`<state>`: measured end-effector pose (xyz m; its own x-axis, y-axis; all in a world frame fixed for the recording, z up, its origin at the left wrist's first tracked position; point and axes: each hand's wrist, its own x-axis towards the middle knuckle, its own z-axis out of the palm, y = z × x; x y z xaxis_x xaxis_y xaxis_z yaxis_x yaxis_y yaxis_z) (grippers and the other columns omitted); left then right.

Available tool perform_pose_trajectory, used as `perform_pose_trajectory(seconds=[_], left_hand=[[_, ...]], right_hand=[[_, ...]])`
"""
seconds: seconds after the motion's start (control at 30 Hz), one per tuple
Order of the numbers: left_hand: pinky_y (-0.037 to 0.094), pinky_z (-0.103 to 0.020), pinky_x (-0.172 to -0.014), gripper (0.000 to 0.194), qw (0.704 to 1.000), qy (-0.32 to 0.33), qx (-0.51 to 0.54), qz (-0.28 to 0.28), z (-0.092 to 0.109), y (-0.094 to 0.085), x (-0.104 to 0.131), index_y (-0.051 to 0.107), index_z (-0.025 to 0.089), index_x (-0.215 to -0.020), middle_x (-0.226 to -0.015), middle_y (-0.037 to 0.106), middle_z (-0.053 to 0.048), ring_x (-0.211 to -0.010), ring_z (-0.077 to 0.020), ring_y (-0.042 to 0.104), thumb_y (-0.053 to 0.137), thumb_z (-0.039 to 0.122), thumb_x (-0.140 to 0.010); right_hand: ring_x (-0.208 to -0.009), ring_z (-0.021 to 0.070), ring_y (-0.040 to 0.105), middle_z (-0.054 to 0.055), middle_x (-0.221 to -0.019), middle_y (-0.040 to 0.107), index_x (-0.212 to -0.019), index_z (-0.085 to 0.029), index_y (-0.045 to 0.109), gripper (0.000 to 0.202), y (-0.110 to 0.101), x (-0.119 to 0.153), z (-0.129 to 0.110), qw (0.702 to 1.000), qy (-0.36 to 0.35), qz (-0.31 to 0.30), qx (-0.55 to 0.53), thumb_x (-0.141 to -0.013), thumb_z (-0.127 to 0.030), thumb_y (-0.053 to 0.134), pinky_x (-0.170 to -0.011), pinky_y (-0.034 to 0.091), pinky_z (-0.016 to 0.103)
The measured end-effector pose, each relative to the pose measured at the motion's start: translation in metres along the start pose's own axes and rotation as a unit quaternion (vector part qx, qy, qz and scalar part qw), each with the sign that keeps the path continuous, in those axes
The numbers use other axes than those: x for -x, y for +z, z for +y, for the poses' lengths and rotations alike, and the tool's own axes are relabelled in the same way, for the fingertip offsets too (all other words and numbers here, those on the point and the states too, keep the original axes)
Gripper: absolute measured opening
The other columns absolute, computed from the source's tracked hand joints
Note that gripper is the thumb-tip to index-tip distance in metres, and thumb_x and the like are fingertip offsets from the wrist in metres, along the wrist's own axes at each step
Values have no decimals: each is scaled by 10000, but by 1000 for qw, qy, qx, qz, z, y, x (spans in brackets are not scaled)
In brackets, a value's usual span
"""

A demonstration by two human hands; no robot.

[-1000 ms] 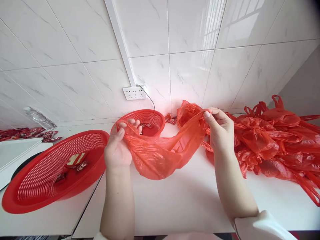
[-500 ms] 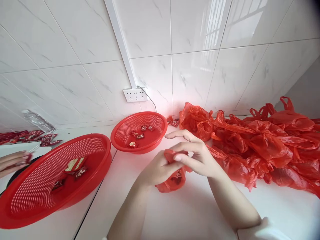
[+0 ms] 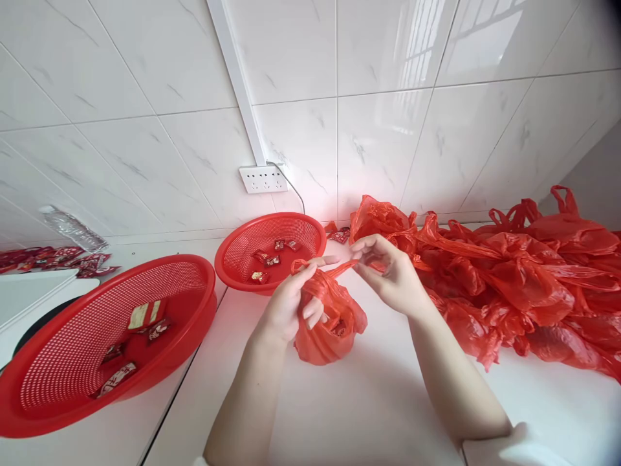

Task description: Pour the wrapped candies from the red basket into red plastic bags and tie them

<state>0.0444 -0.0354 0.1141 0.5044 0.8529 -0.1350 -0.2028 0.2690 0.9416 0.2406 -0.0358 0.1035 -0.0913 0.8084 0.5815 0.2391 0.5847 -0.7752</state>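
Note:
A small red plastic bag (image 3: pixel 325 343) rests on the white table between my hands, with dark printed packets faintly showing through it. My left hand (image 3: pixel 291 301) is closed around the bag's gathered neck, some fingers tucked behind the film. Off to the right, my right hand (image 3: pixel 388 275) pinches the end of one bag handle between thumb and fingers and stretches it sideways. Just behind my left hand stands a small red mesh basket (image 3: pixel 233 249) holding several small wrapped packets (image 3: pixel 272 261).
A larger red basket (image 3: pixel 48 336) with a few packets is at left. Filled red bags (image 3: pixel 524 278) are heaped on the right. Against the tiled wall are a power strip (image 3: pixel 263 179) and a clear plastic bottle (image 3: pixel 75 230). Loose red packets (image 3: pixel 53 259) lie far left.
My hands have moved apart, and the handle is now stretched between them. More of the bag shows. Another packet is in the large basket, and the other person's hand at left has gone from view.

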Motion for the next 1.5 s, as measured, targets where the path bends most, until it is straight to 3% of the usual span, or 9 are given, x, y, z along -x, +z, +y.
perform_pose_trajectory(seconds=[0.2, 0.43, 0.57, 0.7, 0.8, 0.87, 1.03, 1.27, 1.5], left_hand=[[441, -194, -466, 481, 996, -35, 76, -35, 0, -10, -7, 434, 249, -1414, -582, 646, -5, -324, -55, 427, 389, 428, -969], [472, -201, -535, 409, 997, 35, 66, 28, 3, -7, -5, 527, 221, -1331, -635, 623, 4, -392, -45, 429, 402, 376, -974], [436, -220, -466, 443, 990, 49, -128, -20, 0, -7, 1, 571, 192, -1244, -507, 472, 61, -363, -70, 365, 358, 470, -973], [496, -263, -662, 366, 893, 191, -406, 30, -6, -5, 2, 621, 230, -1158, -700, 572, 7, -657, -137, 577, 367, 426, -981], [452, -335, -913, 285, 784, 355, -507, 54, -10, -9, -6, 617, 218, -1131, -1025, 614, -62, -1011, -191, 572, 389, 297, -980], [429, -350, -949, 270, 757, 412, -504, 49, -12, -12, -11, 594, 206, -1149, -1120, 583, -86, -1094, -200, 533, 391, 239, -975], [452, -328, -848, 295, 827, 415, -378, -10, -13, -17, -15, 605, 201, -1076, -985, 597, -66, -955, -176, 569, 328, 267, -1002], [452, -366, -869, 406, 880, 357, -310, -51, -14, -11, -11, 655, 184, -975, -1014, 633, -95, -994, -217, 577, 283, 343, -1007], [434, -394, -975, 419, 823, 388, -409, 66, -11, -19, -13, 684, 206, -1080, -1121, 674, -104, -1094, -232, 587, 301, 356, -998]], right_hand=[[-814, 146, 587, 16, -886, 612, -941, -220, 573, 128, -14, 3, -4, 997, -22, 48, -59, -846, -171, 643, -754, 486, 302], [-754, 128, 585, 7, -846, 628, -890, -212, 591, 99, -26, 10, -10, 966, -27, -256, 30, -854, -120, 588, -694, 493, 274], [-813, 141, 590, 21, -923, 625, -909, -208, 598, 86, -17, 3, -1, 962, 3, -274, -16, -847, -240, 649, -780, 508, 305], [-937, 153, 581, 41, -1027, 593, -999, -220, 586, 170, 7, -3, 12, 983, 55, -137, -106, -943, -363, 513, -864, 496, 330], [-929, 152, 602, 56, -1167, 567, -1198, -257, 546, 306, 22, -5, 22, 964, 122, -148, -184, -965, -424, 439, -817, 531, 333], [-781, 130, 607, 52, -1127, 579, -1257, -272, 515, 357, 26, -6, 27, 949, 153, -166, -221, -957, -450, 442, -633, 531, 280], [-613, 97, 508, 1, -778, 581, -948, -208, 643, 230, 23, -8, 26, 960, 118, -130, -218, -915, -416, 553, -538, 391, 243], [-678, 118, 499, 1, -737, 575, -760, -196, 605, 257, 23, -8, 24, 953, 123, -113, -252, -873, -427, 608, -610, 397, 250], [-808, 186, 595, 28, -770, 578, -720, -219, 527, 199, 23, -11, 22, 876, 220, -47, -426, -842, -375, 541, -810, 501, 348]])
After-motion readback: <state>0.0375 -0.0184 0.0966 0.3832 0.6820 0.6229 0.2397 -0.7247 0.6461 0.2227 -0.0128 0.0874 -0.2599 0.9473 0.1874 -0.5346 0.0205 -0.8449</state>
